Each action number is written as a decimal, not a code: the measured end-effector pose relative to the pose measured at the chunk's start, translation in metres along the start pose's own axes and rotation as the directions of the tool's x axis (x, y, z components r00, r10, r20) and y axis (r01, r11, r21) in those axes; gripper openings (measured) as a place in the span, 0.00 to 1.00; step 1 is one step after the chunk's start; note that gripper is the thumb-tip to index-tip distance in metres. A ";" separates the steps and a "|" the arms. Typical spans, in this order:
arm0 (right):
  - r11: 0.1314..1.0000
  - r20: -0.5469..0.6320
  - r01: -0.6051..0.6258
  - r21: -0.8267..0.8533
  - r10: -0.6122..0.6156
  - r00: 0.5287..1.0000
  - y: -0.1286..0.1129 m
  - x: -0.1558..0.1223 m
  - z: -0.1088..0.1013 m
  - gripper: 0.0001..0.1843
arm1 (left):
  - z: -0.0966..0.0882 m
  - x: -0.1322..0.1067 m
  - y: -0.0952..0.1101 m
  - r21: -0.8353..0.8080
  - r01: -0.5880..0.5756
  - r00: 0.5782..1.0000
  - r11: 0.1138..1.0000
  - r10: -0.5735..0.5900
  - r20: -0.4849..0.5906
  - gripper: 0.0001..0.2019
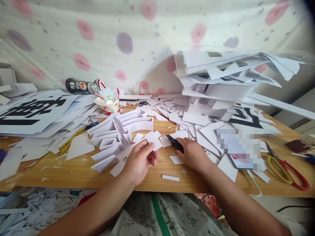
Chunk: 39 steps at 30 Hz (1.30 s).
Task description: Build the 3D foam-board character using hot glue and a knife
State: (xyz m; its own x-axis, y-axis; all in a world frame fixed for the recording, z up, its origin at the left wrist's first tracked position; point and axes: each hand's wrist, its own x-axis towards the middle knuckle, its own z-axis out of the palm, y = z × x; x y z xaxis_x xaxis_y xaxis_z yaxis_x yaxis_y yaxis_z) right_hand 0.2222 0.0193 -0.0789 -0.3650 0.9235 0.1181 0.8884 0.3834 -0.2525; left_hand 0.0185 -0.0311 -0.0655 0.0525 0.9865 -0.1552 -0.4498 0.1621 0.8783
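Note:
Between thumb and fingers, my left hand (142,157) pinches a small square piece of white card (154,141), held just above the table. My right hand (193,152) is closed over a slim black tool (175,143) lying low at the tabletop; its exact kind is partly hidden by the fingers. Left of my left hand lies a white built-up card structure (118,137) with thin upright walls in curved strips. Small loose card pieces (138,137) lie beside it. A narrow white strip (170,178) rests near the table's front edge.
Scissors with yellow and red handles (286,170) and a phone (236,150) lie at right. Behind them rises a stack of white card forms (216,82). A paper cup (108,105), dark bottle (77,86) and printed sheets (31,111) are at left. Scraps cover the wooden table (81,177).

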 end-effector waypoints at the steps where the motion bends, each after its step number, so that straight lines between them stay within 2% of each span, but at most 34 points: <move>1: 0.999 -0.053 0.013 0.053 -0.011 0.999 -0.002 0.002 -0.003 0.20 | 0.001 0.001 0.001 -0.012 0.003 1.000 1.000 -0.003 0.003 0.16; 3: 0.973 -0.208 0.107 0.206 -0.063 0.976 -0.005 0.008 -0.012 0.14 | 0.002 0.001 0.004 -0.037 0.006 1.000 0.999 -0.006 -0.004 0.17; 6: 0.857 -0.409 0.372 0.357 -0.214 0.887 -0.010 0.017 -0.027 0.04 | 0.006 0.002 0.007 -0.091 0.008 1.000 0.996 -0.009 -0.009 0.17; 8: 0.776 -0.451 0.516 0.362 -0.339 0.826 -0.015 0.022 -0.029 0.09 | 0.008 0.002 0.008 -0.132 0.011 1.000 0.991 -0.010 0.005 0.17; 10: 0.741 -0.449 0.580 0.338 -0.415 0.791 -0.020 0.025 -0.024 0.14 | 0.011 0.002 0.008 -0.169 0.029 1.000 0.985 -0.026 0.018 0.17; 12: 0.755 -0.433 0.588 0.289 -0.445 0.784 -0.025 0.025 -0.016 0.14 | 0.012 0.001 0.007 -0.201 0.060 0.998 0.978 -0.057 0.019 0.18; 17: 0.805 -0.441 0.563 0.189 -0.443 0.780 -0.029 0.020 -0.004 0.04 | 0.014 -0.002 0.001 -0.251 0.126 0.992 0.960 -0.129 0.002 0.17; 32: 0.841 -0.429 0.512 0.176 -0.402 0.808 -0.026 0.018 -0.007 0.10 | 0.019 -0.007 0.000 -0.289 0.167 0.985 0.943 -0.144 0.100 0.13; 39: 0.855 -0.438 0.505 0.118 -0.411 0.799 -0.027 0.018 -0.005 0.11 | 0.021 -0.012 0.002 -0.306 0.294 0.956 0.906 -0.270 0.118 0.21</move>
State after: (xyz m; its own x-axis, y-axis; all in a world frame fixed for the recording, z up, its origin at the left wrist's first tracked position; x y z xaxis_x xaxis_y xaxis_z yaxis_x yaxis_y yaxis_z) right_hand 0.1929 0.0254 -0.0648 -0.5353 0.5749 0.6188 0.5423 0.7956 -0.2700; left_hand 0.0357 -0.0417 -0.0520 0.2768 0.9016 -0.3323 -0.6645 0.4294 0.6116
